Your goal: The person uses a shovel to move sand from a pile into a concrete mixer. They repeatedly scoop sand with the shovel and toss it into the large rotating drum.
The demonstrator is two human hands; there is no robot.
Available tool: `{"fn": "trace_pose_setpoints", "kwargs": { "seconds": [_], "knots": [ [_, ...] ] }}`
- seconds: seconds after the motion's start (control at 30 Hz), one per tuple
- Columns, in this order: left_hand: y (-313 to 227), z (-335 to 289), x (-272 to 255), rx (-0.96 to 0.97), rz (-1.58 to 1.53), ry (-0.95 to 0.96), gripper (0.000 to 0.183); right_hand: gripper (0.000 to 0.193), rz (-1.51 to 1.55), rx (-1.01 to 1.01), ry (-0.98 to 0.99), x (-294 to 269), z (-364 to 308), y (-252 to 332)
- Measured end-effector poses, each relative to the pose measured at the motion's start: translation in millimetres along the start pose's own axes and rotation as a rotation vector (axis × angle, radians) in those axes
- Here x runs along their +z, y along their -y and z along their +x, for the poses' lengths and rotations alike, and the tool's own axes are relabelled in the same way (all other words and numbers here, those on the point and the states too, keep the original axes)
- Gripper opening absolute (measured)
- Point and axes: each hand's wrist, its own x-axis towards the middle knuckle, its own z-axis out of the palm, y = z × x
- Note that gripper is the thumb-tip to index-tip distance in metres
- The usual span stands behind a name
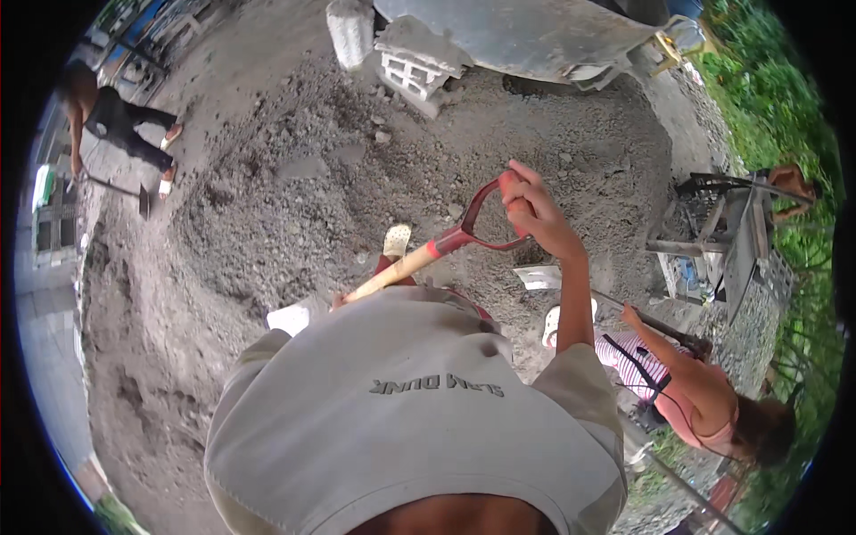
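A shovel (401,267) slants across the front of my body, its wooden shaft running down to the left from a red D-shaped handle. My right hand (542,218) is wrapped round the grip of that handle, out ahead of my chest. Lower on the shaft, a bit of my left hand (338,301) shows; my shirt hides most of it. The pale blade (289,318) sticks out past my left side over the gravel. Beneath the handle spreads a grey heap of sand and gravel (294,214). One light perforated clog (398,239) of mine stands on it.
At the right, a person in a pink top (691,383) holds another shovel (538,277) close to my feet. A person with a shovel (134,125) stands far left. Concrete blocks (419,62) and a large metal basin (535,36) lie ahead; a wooden stand (713,236) is on the right.
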Motion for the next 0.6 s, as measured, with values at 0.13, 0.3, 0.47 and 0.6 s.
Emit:
{"fn": "trace_pose_setpoints", "kwargs": {
  "seconds": [0.13, 0.3, 0.47, 0.6],
  "knots": [
    [55.8, -92.5, -25.6, -0.084, 0.009, -0.166, 0.037, 0.028, 0.142, -0.267, -0.012, 31.1, -31.8, 16.0],
    [61.2, -205.9, -3.6, -0.204, 0.119, -0.296, 0.043, 0.053, 0.037, -0.804, 0.022, 33.3, -113.5, 50.8],
    [147.5, -183.6, -3.4, -0.423, -0.779, 0.072, 0.034, 0.049, -0.045, -0.986, 0.242, 33.7, -190.2, 131.6],
    [132.1, -132.6, -5.0, -0.736, -1.397, 0.155, 0.011, 0.033, -0.053, -1.104, 0.168, 54.0, -222.3, 155.1]
  ]
}}
